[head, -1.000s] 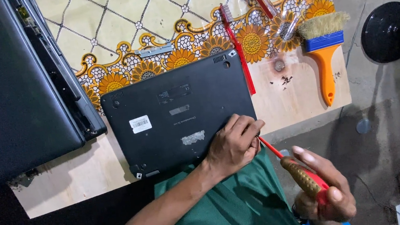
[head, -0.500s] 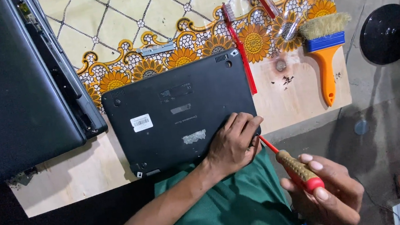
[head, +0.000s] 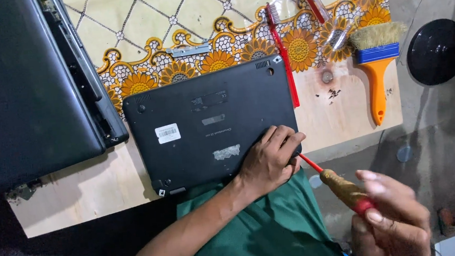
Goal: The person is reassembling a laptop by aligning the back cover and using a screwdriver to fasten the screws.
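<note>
Two hands are seen at the near edge of the wooden surface (head: 80, 196). The left hand (head: 269, 163) is laid on the near right corner of a black laptop (head: 210, 124), which lies upside down with its underside showing; the fingers are curled loosely over the laptop's edge, pressing on it rather than closed around anything. The right hand (head: 392, 218) is held off the surface, over the floor, and is closed around the amber-and-red handle of a screwdriver (head: 342, 189). The red shaft of the screwdriver is angled up and to the left — its tip is hidden under the left hand's fingers, just at the laptop's corner.

A white barcode sticker and a strip of worn tape are seen on the laptop's underside. A second, larger dark laptop (head: 21, 91) is lying to the left, overlapping the surface's edge. A sunflower-patterned cloth (head: 136, 20) is spread over the far part of the surface. A red toothbrush (head: 283, 57) is lying just beside the laptop's right edge, and a paintbrush (head: 377, 71) with an orange handle and blue ferrule is set well to the right — near a black round stool (head: 437, 52) on the floor.
</note>
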